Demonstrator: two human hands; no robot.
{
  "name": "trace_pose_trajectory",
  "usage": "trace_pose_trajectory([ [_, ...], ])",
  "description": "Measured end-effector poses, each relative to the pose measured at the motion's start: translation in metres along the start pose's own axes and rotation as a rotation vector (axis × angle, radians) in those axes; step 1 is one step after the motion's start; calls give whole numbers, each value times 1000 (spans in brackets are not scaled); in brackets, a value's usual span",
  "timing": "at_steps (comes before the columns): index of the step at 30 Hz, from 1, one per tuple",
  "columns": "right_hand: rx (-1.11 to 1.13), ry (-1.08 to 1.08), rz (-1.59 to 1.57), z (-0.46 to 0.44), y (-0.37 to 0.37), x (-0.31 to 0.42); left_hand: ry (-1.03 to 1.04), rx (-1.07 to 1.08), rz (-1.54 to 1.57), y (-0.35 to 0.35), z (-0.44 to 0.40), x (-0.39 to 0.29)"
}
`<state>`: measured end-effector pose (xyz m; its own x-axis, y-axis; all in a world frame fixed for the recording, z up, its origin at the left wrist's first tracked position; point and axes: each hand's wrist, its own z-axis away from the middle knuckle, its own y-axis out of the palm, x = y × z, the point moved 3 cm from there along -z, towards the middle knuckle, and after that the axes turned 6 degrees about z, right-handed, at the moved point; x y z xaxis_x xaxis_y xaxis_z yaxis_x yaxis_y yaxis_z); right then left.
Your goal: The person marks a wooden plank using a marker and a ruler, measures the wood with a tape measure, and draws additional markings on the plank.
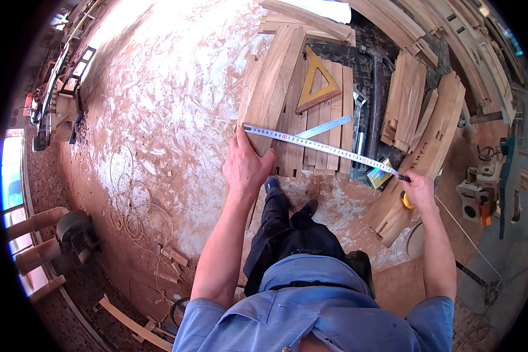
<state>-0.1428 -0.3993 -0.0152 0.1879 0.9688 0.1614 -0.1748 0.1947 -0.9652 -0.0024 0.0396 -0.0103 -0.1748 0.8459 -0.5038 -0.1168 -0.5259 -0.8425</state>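
My left hand (pixel 249 164) closes around the near end of a long wooden board (pixel 278 73), fingers on its left edge and thumb on the right. Beside these fingertips, the end of a white tape measure blade (pixel 328 148) lies at the board's left edge. The blade runs out straight to the right, across the other planks. My right hand (pixel 418 189) is closed around the tape measure's case, whose yellow side (pixel 407 200) shows below the fingers. A yellow set square (pixel 320 82) and a steel ruler (pixel 324 127) rest on the planks.
A hammer (pixel 376 88) and an adjustable wrench (pixel 359 117) lie right of the planks, near a small green-yellow packet (pixel 379 174). More timber (pixel 405 100) is stacked to the right. A coiled cord (pixel 129 205) lies on the dusty floor. A machine (pixel 484 185) stands far right.
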Motion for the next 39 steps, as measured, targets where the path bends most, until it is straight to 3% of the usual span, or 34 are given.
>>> trace_pose_trajectory([
  [39,-14,-14,-14,1,2,-2,-24,2,8,0,1,-2],
])
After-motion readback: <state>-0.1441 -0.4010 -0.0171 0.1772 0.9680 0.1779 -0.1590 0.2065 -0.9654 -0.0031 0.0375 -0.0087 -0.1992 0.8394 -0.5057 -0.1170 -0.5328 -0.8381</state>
